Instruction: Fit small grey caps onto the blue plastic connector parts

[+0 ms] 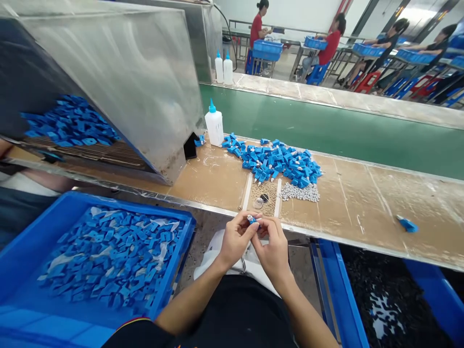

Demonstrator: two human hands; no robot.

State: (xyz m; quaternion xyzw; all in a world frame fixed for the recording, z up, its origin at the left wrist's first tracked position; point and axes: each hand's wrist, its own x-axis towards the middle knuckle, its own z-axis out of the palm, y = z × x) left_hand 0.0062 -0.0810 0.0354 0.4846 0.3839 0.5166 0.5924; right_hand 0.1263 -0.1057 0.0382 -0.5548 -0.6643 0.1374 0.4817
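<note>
My left hand (236, 238) and my right hand (271, 249) meet just in front of the bench edge, both pinching a small blue plastic part (253, 220) with a white tip. My fingers hide most of it. Straight ahead on the tan bench top (213, 181) lies a heap of similar blue parts (275, 162), with a patch of small grey-white pieces (299, 192) at its front. A small clear round dish (258, 203) sits nearest my hands. Nearby stands a white glue bottle with a blue nozzle (214, 125).
A blue tray of flat blue parts (108, 203) sits at my left, and a blue bin of dark pieces (337, 290) at my right. A clear hood (108, 72) covers more blue parts. Behind runs a green conveyor belt (326, 125); several co-workers (328, 48) sit beyond.
</note>
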